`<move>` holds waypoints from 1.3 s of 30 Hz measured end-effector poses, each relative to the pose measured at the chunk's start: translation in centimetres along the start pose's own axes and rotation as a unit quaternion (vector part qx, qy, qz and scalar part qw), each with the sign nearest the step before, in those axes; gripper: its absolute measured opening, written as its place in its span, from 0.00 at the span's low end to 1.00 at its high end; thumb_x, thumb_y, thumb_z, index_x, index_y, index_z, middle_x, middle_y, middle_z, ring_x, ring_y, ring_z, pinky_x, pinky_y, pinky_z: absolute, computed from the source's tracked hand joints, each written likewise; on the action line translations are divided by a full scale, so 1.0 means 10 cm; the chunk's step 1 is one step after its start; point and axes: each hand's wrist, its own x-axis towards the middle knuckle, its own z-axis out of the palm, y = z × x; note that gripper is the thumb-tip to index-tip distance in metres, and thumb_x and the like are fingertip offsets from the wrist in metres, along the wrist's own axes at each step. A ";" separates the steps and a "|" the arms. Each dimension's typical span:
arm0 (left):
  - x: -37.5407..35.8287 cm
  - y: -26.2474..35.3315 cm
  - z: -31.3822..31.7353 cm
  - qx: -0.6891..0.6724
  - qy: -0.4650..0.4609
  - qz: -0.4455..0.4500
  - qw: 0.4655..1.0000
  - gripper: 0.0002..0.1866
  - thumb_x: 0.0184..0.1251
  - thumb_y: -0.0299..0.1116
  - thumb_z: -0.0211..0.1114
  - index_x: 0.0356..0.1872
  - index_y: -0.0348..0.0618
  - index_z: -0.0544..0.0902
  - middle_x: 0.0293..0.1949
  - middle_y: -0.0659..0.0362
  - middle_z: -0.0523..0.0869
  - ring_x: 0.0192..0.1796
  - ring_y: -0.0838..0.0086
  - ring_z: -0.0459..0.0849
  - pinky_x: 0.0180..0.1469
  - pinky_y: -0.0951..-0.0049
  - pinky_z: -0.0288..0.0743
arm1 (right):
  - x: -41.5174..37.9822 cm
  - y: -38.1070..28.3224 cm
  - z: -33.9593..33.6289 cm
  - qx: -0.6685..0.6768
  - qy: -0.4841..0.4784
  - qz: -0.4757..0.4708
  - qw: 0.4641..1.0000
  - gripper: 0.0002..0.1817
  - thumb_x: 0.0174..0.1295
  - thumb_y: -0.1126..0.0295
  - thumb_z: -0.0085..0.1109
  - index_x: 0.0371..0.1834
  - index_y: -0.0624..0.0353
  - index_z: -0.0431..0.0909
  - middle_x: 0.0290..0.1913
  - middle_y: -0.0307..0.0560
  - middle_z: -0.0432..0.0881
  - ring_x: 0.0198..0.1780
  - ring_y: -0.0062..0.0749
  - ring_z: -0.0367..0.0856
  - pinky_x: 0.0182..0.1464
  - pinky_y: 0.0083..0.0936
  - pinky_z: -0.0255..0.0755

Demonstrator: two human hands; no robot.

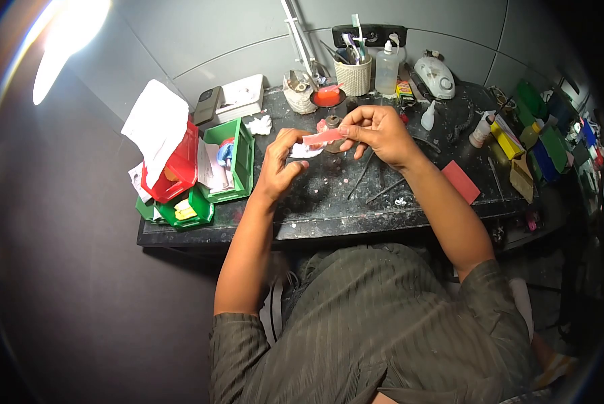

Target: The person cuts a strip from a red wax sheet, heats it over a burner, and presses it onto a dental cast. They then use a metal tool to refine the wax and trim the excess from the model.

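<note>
My right hand (382, 138) pinches one end of a narrow pink wax strip (321, 137) between thumb and fingers. The strip's other end reaches across to my left hand (281, 165), whose fingertips are right beside it. The left thumb stands apart from its bent fingers, with nothing held between them. Just behind the strip is a small metal burner (333, 122), partly covered by it. A white piece with some pink on it (303, 152) lies on the worktop below, partly hidden by the left hand. To the right, under my forearm, rests a flat pink wax sheet (460, 182).
Thin metal tools (385, 192) lie on the dark, speckled worktop (356, 219). Green (246, 158) and red (189, 161) bins stand at left, near a phone (207, 102). Behind are a red dish (327, 98), a brush cup (353, 75) and a clear bottle (386, 71).
</note>
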 end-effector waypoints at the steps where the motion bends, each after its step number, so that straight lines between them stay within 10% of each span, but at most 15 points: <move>1: 0.00 0.02 0.00 -0.003 0.004 -0.007 1.000 0.29 0.48 0.45 0.63 0.47 0.31 0.81 0.45 0.48 0.85 0.49 0.58 0.78 0.57 0.62 0.70 | 0.00 0.00 -0.01 0.000 -0.002 -0.004 1.000 0.07 0.69 0.75 0.64 0.45 0.70 0.82 0.39 0.49 0.88 0.36 0.27 0.90 0.29 0.17 0.83; 39: -0.02 0.01 0.04 -0.011 -0.006 -0.027 1.000 0.14 0.65 0.36 0.64 0.42 0.33 0.83 0.41 0.53 0.84 0.46 0.68 0.78 0.52 0.69 0.69 | -0.05 0.02 0.06 -0.055 -0.002 0.035 0.998 0.05 0.68 0.75 0.66 0.40 0.67 0.83 0.36 0.45 0.88 0.33 0.22 0.88 0.25 0.14 0.78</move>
